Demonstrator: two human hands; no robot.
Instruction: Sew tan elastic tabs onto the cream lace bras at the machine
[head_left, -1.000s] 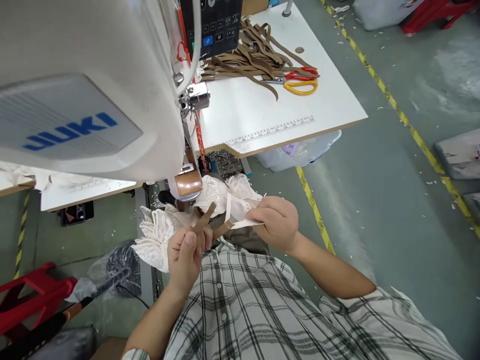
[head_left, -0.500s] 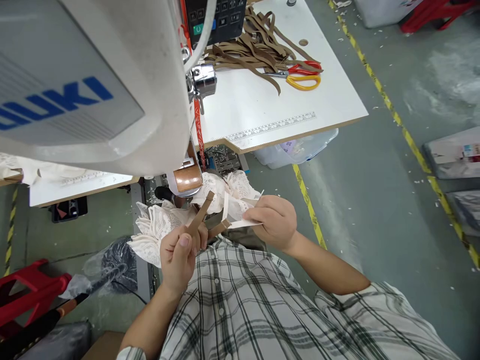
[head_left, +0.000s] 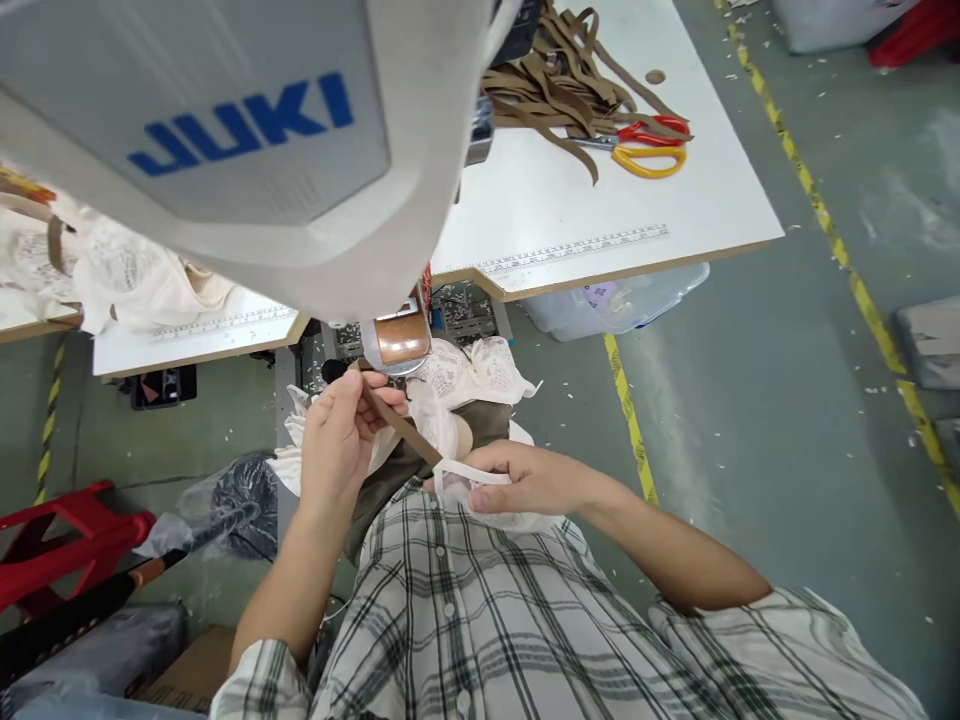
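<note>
My left hand (head_left: 336, 432) is closed on the upper end of a brown strap (head_left: 405, 430), which runs straight and slanting down toward my right hand (head_left: 529, 478). The right fingers are closed on the white edging (head_left: 461, 468) of a cream lace bra, where the strap's lower end meets it. Whether the two are joined there I cannot tell. The cream lace cups (head_left: 480, 372) hang over my lap, below the sewing machine's copper-coloured part (head_left: 403, 338). More pale lace pieces (head_left: 289, 465) lie behind my left hand.
Above is the large white sewing machine head (head_left: 247, 130). On the white table (head_left: 600, 215) are a pile of brown straps (head_left: 555, 85) and red-and-yellow scissors (head_left: 649, 160). Further bras (head_left: 139, 270) lie on the left table. A clear plastic bin (head_left: 622, 300) and a red stool (head_left: 67, 545) stand below.
My left hand has lifted away toward the machine, pulling the brown strap from a loop into a straight line. My right hand has dropped closer to my body. The camera view has shifted left.
</note>
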